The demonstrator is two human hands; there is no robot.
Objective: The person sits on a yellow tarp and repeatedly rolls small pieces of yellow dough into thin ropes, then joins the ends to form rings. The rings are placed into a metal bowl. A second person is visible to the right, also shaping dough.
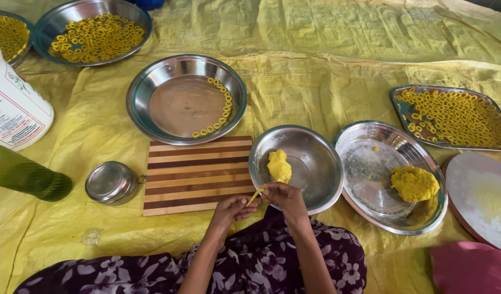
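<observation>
Yellow crinkled sheet [326, 65] covers the floor. On it: striped wooden board [196, 174] centre, steel plates [185, 98] and bowl [296, 166] around, small lidded tin [110, 182] and green bottle [24, 177] left, white jar [13, 109] upper left.

A crinkled yellow plastic sheet [326, 81] covers the whole floor, creased in long folds toward the far right. Soft, even daylight falls on it. No walls, windows or furniture show.
</observation>
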